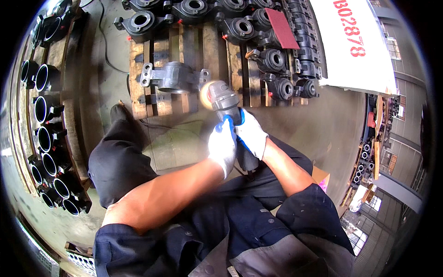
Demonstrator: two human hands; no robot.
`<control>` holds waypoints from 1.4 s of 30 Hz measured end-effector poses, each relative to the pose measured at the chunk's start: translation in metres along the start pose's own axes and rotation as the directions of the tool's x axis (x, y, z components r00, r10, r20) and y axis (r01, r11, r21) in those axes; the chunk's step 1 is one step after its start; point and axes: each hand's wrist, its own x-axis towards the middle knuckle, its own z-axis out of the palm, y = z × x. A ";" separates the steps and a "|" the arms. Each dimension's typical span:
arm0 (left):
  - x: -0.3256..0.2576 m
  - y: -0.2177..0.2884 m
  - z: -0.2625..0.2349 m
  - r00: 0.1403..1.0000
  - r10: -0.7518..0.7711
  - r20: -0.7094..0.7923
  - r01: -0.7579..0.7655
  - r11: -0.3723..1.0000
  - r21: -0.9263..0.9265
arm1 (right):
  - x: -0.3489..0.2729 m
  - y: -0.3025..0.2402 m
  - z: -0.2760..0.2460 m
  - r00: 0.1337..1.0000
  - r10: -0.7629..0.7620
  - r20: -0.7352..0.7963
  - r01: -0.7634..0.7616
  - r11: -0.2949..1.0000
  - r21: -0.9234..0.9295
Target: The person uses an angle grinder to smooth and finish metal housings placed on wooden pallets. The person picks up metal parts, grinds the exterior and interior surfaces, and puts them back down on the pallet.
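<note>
My left hand (223, 144) and my right hand (251, 132), both in white gloves with blue palms, are closed around the body of a dark angle grinder (224, 98). My left is nearer the grinder's head; my right wraps the body from the other side. The grinder's disc (206, 95) is a blurred yellowish ring, seemingly spinning. Just beyond it lies a bare grey metal casting (175, 77) with a drilled lug at each end. The disc sits by the right lug; whether they touch I cannot tell.
The casting rests on a wooden pallet (162, 104) with several black castings (140, 21) at its far side. A red sheet (282, 28) lies over some of them. Black ring-shaped parts (41, 109) line another pallet at left. A white panel (353, 44) stands at right; a cable (107, 51) crosses the floor.
</note>
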 end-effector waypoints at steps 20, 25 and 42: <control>-0.010 0.003 -0.032 0.992 0.057 -0.115 -0.084 0.967 -0.239 | 0.010 -0.008 0.032 0.972 -0.209 0.105 0.234 0.891 -0.390; -0.022 -0.006 -0.045 0.980 0.012 -0.197 -0.036 0.992 -0.118 | 0.013 -0.001 0.038 0.966 -0.139 0.218 0.246 0.759 -0.603; -0.025 0.020 -0.074 0.996 0.027 -0.087 -0.037 0.992 -0.121 | 0.014 -0.015 0.061 0.961 -0.212 0.178 0.274 0.818 -0.506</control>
